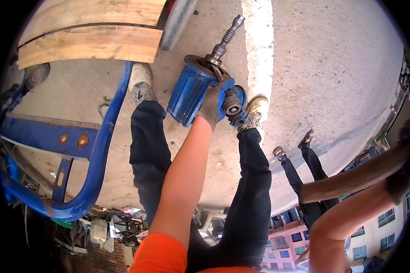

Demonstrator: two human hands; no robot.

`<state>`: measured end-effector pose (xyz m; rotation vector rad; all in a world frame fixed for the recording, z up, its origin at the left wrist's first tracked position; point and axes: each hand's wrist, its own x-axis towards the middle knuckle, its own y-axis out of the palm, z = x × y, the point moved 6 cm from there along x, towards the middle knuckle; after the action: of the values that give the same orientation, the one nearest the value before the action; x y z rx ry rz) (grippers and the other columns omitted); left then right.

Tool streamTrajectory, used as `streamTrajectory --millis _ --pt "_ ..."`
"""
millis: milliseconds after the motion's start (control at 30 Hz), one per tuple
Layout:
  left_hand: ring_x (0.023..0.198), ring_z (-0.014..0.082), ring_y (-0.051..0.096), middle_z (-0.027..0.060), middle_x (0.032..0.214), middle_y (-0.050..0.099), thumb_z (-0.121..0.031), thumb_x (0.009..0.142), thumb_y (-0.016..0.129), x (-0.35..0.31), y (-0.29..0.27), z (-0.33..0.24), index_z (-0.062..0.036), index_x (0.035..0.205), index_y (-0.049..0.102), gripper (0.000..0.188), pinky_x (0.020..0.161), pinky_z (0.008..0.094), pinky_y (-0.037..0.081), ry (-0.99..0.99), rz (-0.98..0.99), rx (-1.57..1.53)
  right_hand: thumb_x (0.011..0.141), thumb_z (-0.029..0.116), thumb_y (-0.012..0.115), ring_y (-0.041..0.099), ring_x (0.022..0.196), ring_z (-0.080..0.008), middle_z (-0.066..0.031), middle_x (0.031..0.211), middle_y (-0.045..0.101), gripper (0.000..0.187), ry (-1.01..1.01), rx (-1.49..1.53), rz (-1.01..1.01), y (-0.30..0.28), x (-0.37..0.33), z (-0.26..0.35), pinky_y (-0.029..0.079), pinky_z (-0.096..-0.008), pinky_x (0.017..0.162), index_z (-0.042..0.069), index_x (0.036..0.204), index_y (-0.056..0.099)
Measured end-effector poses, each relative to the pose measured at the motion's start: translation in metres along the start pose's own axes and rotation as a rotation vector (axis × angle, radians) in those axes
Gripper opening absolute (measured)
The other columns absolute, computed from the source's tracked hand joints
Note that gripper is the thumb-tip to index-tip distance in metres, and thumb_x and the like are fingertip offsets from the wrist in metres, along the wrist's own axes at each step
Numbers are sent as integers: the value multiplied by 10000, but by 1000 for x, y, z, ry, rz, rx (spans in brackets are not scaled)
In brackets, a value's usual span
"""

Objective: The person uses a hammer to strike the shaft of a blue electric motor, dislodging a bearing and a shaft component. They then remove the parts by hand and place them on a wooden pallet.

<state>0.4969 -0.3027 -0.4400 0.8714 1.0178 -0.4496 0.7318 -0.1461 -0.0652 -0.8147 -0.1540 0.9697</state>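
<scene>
A finned blue electric motor (187, 93) lies on the ground between my feet, a ribbed metal shaft (224, 43) sticking out of its round end plate. My left hand (214, 102), in a grey and blue glove, is closed on a short dark metal bar (220, 72) whose tip meets the end plate beside the shaft's base. Close by its fingers are a greasy metal shaft end (232, 106) and a blue housing part (238, 119). Raised at the far right, my dark-gloved right hand (401, 182) grips a hammer by its thick wooden handle (355, 175); its head is lost in the dark rim.
A bent blue tube frame (107, 141) stands left, below wooden planks (91, 43) and near a wheel (180, 22). Another person's sandalled feet (280, 152) are at the right. A white stripe (259, 45) crosses the concrete. Scrap (109, 227) is piled at the lower left.
</scene>
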Motion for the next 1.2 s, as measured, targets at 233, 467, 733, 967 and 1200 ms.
streamTrajectory --millis 233,467,733,967,1200 --pt "470 125 460 23 669 511 -236 927 715 -5 -5 1 -58 897 607 210 428 287 421 -33 -100 168 964 228 646 662 681 -164 -99 799 680 246 948 253 624 137 -188 -149 519 -315 564 -15 999 663" --pt "505 141 505 39 718 556 -285 917 719 -2 -10 12 -51 928 605 261 454 297 452 -39 -35 206 868 96 704 569 560 -103 -37 742 598 228 1009 128 490 96 -189 -146 484 -288 488 -9 1036 591" --pt "475 119 433 8 663 470 -289 938 704 -6 -4 12 -86 857 554 265 429 284 386 -28 -61 164 878 111 701 551 562 -86 -32 745 604 203 930 154 521 115 -172 -134 476 -270 480 -6 1011 605" --pt "401 76 316 -39 569 351 -245 953 703 0 -5 7 -125 765 483 314 367 260 265 -33 -119 112 885 127 709 569 554 -95 -40 763 615 214 749 4 488 100 -149 -127 467 -251 483 -8 1024 617" --pt "413 92 372 -23 591 401 -229 942 721 0 -9 5 -105 807 535 261 381 262 333 40 -102 136 895 188 716 573 533 -98 -39 757 625 346 483 -48 67 46 -75 -34 450 -237 477 -36 1150 652"
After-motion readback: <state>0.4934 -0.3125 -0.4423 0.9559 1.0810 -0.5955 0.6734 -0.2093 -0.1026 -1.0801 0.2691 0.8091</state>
